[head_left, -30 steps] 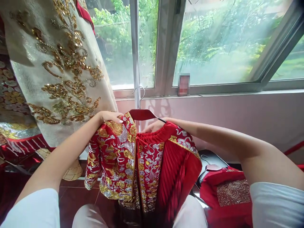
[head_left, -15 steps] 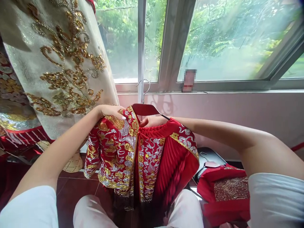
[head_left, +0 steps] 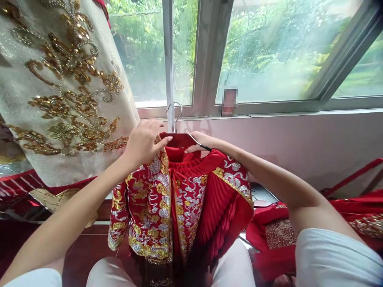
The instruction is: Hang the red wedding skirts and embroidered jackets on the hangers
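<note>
A red jacket (head_left: 149, 215) with gold and silver embroidery is draped over a dark red hanger (head_left: 179, 139), together with a red pleated piece (head_left: 215, 207) on its right side. The hanger's metal hook stands in front of a white upright pole. Over the jacket's left shoulder is my left hand (head_left: 142, 137), fingers stretched out and thumb apart, its thumb tip by the hanger. My right hand (head_left: 202, 141) is closed around the hanger's right arm near the neckline, thumb toward the garment's inside; some fingers are hidden.
A cream cloth (head_left: 68, 99) with gold beading hangs at the left. Behind is a window (head_left: 275, 52) above a pink wall (head_left: 269, 139), with a blurred small item (head_left: 229, 102) on the sill. Red garments (head_left: 278, 235) lie at the lower right.
My left hand has risen from the jacket's shoulder, its fingers now showing above the hanger. My right hand has come up onto the hanger's right arm. The view has shifted right.
</note>
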`<state>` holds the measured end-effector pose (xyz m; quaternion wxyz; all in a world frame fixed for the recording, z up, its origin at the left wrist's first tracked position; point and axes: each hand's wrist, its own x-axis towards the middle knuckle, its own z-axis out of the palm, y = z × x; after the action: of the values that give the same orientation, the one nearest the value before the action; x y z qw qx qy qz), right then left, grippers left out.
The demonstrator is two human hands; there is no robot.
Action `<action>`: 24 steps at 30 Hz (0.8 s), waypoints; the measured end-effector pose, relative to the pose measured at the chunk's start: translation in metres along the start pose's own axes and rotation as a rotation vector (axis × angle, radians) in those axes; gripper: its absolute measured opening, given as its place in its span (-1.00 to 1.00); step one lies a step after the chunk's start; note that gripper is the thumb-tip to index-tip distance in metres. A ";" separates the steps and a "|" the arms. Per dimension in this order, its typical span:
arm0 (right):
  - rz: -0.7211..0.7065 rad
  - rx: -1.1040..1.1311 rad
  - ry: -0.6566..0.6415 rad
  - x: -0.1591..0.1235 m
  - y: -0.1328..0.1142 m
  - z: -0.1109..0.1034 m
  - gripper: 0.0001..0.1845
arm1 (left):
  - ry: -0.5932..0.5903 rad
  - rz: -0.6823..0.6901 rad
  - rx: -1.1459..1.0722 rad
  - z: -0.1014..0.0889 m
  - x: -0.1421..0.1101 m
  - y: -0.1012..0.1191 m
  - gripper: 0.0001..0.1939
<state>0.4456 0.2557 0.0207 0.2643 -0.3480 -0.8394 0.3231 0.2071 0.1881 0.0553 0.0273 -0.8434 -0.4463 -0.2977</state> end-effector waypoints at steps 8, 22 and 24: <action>-0.002 0.335 0.310 -0.014 0.007 0.009 -0.54 | -0.406 0.068 0.267 0.036 0.081 0.090 -0.82; 0.171 0.184 0.439 -0.036 0.009 0.013 -0.26 | -0.446 -0.108 0.209 0.048 0.092 0.071 -0.70; 0.217 0.009 0.402 -0.038 0.015 0.010 -0.22 | -0.407 -0.119 0.186 0.050 0.092 0.070 -0.64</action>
<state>0.4689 0.2313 -0.0048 0.3917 -0.4925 -0.7261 0.2772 0.3238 0.2300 0.0780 -0.0033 -0.8520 -0.5173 -0.0801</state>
